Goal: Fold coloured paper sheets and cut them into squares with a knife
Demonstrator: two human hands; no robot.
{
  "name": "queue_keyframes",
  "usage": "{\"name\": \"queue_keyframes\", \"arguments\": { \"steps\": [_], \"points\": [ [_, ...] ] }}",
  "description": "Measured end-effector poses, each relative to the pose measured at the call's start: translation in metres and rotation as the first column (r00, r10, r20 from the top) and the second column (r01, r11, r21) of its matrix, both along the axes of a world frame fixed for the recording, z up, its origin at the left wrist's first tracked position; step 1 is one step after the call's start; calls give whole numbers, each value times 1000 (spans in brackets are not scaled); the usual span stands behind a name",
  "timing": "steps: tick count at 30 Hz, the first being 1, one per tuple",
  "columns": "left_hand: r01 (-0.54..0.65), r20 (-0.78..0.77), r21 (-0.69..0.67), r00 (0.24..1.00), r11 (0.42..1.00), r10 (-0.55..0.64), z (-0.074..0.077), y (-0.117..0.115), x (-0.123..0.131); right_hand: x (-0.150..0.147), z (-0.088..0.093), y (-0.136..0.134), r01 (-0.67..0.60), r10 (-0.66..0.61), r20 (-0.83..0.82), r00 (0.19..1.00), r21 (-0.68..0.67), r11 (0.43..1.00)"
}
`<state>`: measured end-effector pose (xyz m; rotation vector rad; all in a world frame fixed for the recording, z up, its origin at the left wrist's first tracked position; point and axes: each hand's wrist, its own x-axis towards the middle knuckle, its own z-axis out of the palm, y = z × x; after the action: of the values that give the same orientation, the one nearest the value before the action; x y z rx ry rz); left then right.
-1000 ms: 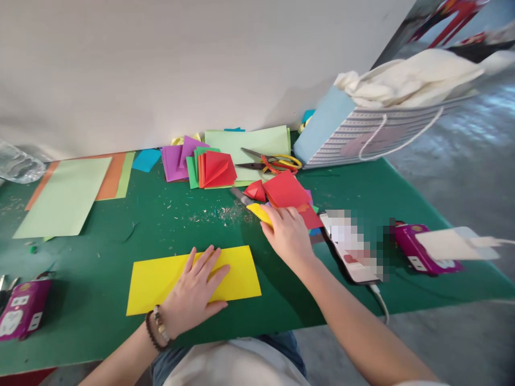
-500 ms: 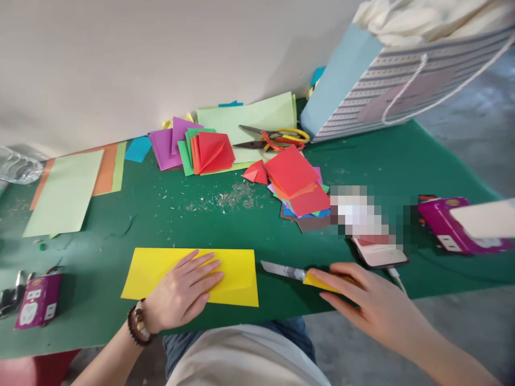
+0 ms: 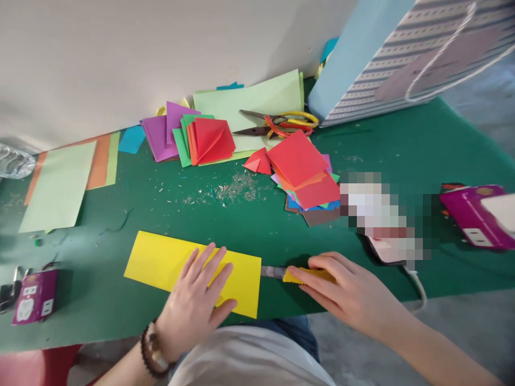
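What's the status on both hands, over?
Left hand flat on yellow paper. Right hand gripping yellow-handled utility knife, blade at paper's edge. Phone beyond right hand.

The green surface [image 3: 374, 145] carries a yellow sheet of paper [image 3: 161, 262] near its front edge, a pale green sheet [image 3: 52, 185] at the left, a purple box [image 3: 36, 296] by the front left corner, paper shavings [image 3: 237, 188] mid-surface, and piles of coloured paper [image 3: 207, 142] toward the back edge.
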<state>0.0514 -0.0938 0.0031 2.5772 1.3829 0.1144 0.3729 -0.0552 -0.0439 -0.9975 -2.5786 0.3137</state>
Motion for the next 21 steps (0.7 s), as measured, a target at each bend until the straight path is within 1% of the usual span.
{"name": "queue_keyframes", "arguments": {
  "steps": [3, 6, 10, 14, 17, 21],
  "points": [
    [-19, -29, -25, 999, 1000, 19, -14, -7, 25, 2, 1, 1, -6, 7, 5, 1000, -15, 1000],
    [3, -43, -48, 999, 999, -5, -23, -7, 32, 5, 4, 5, -10, 10, 17, 1000, 8, 1000],
    [16, -8, -76, 1000, 997, -16, -25, -6, 30, 6, 5, 12, 9, -9, 39, 999, 13, 1000],
    [-60, 24, -69, 998, 996, 62, -25, -9, 40, 1, 4, 15, 7, -7, 60, 998, -12, 1000],
    [-129, 23, -29, 991, 991, 130, -29, -12, 50, -2, 3, 16, -15, 15, 37, 999, 8, 1000],
    [-161, 30, -8, 986, 987, 162, -34, -13, 54, -1, 3, 17, -46, 45, 39, 998, 22, 999]
  ]
}}
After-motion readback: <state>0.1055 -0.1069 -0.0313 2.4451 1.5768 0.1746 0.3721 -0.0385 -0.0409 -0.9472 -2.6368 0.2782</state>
